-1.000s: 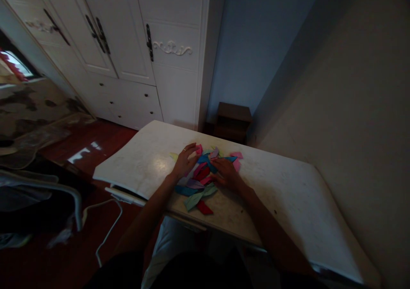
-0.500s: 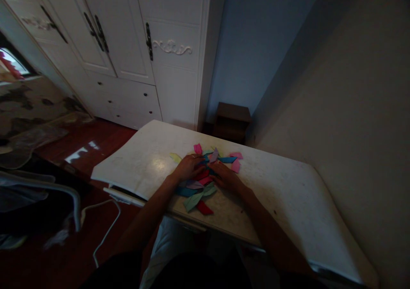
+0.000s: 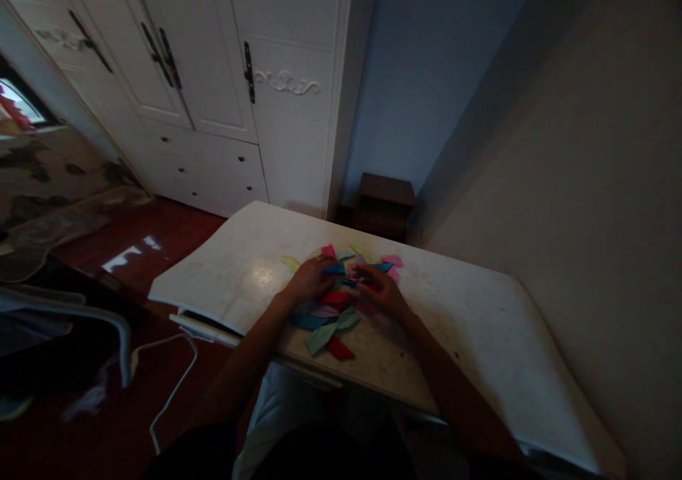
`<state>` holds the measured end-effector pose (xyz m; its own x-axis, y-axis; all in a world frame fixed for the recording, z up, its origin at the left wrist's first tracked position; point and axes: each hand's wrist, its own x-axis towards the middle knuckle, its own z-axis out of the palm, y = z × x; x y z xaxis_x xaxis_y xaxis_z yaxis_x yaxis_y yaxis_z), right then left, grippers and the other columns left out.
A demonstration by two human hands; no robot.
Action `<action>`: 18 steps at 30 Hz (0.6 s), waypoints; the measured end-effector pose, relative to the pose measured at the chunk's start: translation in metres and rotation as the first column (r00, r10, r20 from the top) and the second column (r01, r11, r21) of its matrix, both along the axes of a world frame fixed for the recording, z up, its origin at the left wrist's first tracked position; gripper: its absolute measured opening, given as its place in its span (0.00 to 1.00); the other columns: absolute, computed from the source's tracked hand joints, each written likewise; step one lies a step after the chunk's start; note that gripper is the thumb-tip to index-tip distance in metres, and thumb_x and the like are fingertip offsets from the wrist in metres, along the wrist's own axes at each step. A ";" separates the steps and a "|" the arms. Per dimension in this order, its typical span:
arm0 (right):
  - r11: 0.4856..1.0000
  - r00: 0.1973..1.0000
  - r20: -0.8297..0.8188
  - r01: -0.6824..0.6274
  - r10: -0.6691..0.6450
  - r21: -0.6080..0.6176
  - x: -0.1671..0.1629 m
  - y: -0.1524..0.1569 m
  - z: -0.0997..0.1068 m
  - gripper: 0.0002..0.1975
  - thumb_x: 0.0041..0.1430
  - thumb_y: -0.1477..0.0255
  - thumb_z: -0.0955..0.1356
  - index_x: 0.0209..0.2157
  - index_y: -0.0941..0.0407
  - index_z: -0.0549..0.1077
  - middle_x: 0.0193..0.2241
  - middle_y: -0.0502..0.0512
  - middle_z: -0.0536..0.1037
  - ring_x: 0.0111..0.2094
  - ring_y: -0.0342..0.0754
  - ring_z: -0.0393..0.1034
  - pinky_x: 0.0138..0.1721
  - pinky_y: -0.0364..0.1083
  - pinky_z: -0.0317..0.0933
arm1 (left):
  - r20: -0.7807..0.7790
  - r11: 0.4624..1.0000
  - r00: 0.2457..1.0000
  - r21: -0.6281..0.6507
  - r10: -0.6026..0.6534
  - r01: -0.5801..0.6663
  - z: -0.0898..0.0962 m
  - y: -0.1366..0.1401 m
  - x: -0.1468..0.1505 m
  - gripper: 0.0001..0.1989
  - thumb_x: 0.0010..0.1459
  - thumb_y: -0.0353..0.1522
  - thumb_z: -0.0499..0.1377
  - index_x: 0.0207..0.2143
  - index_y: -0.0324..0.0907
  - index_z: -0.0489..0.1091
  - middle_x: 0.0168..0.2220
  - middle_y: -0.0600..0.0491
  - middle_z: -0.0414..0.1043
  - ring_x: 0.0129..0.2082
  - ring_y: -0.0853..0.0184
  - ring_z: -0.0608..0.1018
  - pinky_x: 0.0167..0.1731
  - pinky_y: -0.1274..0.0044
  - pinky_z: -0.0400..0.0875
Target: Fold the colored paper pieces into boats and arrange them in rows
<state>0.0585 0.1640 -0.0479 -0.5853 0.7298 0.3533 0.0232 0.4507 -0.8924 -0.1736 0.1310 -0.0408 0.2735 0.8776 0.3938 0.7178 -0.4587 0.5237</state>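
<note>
A loose pile of folded paper pieces in several colours lies on the white table. My left hand (image 3: 312,279) is closed on a blue folded paper piece (image 3: 335,270) at the far side of the pile. To its right, my right hand (image 3: 384,292) is raised a little, thumb and fingers curved but apart, close to a small dark blue strip (image 3: 349,282). Nearer me lie a light green folded paper piece (image 3: 320,338), a red one (image 3: 339,348) and a blue one (image 3: 309,321). A yellow piece (image 3: 290,263) sits left of my left hand. The hands hide part of the pile.
The white table (image 3: 458,302) stretches to the wall on the right. Behind it stand a white wardrobe (image 3: 298,139) and a small brown cabinet (image 3: 386,189). At the left are a metal-framed chair (image 3: 123,338) and a white cable (image 3: 170,395) on the red floor.
My right hand has lifted and turned slightly, its fingers parting from the pile. In my left hand the blue paper piece now shows more clearly. A red piece shows between the hands.
</note>
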 end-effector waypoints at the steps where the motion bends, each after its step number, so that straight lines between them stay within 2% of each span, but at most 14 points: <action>1: 0.998 0.999 -0.043 0.013 -0.015 -0.057 0.000 0.000 0.002 0.22 0.58 0.65 0.70 0.54 0.51 0.69 0.48 0.57 0.76 0.46 0.52 0.73 0.46 0.52 0.69 | 0.012 1.000 1.000 0.002 -0.002 0.002 0.000 0.000 0.000 0.15 0.55 0.29 0.58 0.47 0.42 0.72 0.46 0.48 0.73 0.47 0.62 0.75 0.49 0.69 0.70; 4: 0.982 0.983 -0.134 0.102 -0.123 -0.157 0.001 0.003 0.007 0.21 0.55 0.62 0.71 0.50 0.51 0.71 0.47 0.57 0.77 0.46 0.53 0.73 0.45 0.52 0.70 | 0.033 1.000 0.999 0.005 -0.001 0.000 0.000 0.000 -0.001 0.15 0.55 0.30 0.59 0.47 0.42 0.72 0.47 0.48 0.72 0.48 0.61 0.74 0.50 0.69 0.70; 8: 0.936 0.928 -0.151 0.321 -0.342 -0.143 0.004 0.018 0.006 0.20 0.53 0.61 0.71 0.47 0.52 0.72 0.46 0.58 0.77 0.46 0.53 0.73 0.46 0.53 0.69 | 0.030 1.000 1.000 0.001 0.008 -0.008 -0.005 0.003 -0.002 0.17 0.54 0.29 0.59 0.48 0.44 0.72 0.48 0.48 0.72 0.48 0.62 0.74 0.51 0.69 0.70; 11: 0.884 0.879 -0.101 0.460 -0.467 -0.085 0.007 0.038 -0.002 0.20 0.53 0.61 0.70 0.47 0.55 0.72 0.46 0.60 0.76 0.46 0.54 0.73 0.46 0.54 0.69 | 0.020 1.000 1.000 0.004 -0.016 0.016 -0.008 0.005 -0.004 0.18 0.54 0.30 0.59 0.48 0.42 0.72 0.49 0.47 0.71 0.49 0.61 0.74 0.52 0.69 0.70; 14: 0.849 0.849 -0.027 0.527 -0.527 0.017 0.009 0.063 -0.009 0.19 0.54 0.63 0.68 0.47 0.56 0.71 0.47 0.62 0.74 0.48 0.55 0.71 0.46 0.55 0.69 | 0.020 0.999 0.999 0.006 -0.037 0.037 -0.010 0.006 -0.005 0.17 0.54 0.31 0.59 0.48 0.41 0.72 0.50 0.46 0.71 0.50 0.60 0.74 0.52 0.69 0.69; 16: 0.844 0.846 0.039 0.525 -0.531 0.111 0.009 0.079 -0.011 0.19 0.53 0.65 0.68 0.47 0.56 0.72 0.48 0.62 0.73 0.48 0.55 0.70 0.45 0.55 0.68 | 0.015 0.999 0.999 0.007 -0.045 0.045 -0.008 0.005 -0.005 0.17 0.55 0.34 0.60 0.48 0.41 0.72 0.50 0.45 0.71 0.50 0.60 0.74 0.51 0.68 0.70; 18: 0.867 0.865 0.114 0.466 -0.488 0.178 0.009 0.091 -0.012 0.21 0.50 0.66 0.70 0.47 0.55 0.72 0.49 0.61 0.73 0.49 0.55 0.69 0.48 0.55 0.67 | 0.007 0.999 0.999 0.005 -0.051 0.051 -0.004 0.003 -0.004 0.18 0.56 0.38 0.61 0.48 0.41 0.73 0.49 0.45 0.72 0.49 0.59 0.74 0.50 0.68 0.70</action>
<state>0.0672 0.2553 -0.0597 -0.2322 0.8828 0.4083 0.3960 0.4692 -0.7893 -0.1779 0.1343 -0.0449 0.3152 0.8606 0.4001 0.6898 -0.4973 0.5263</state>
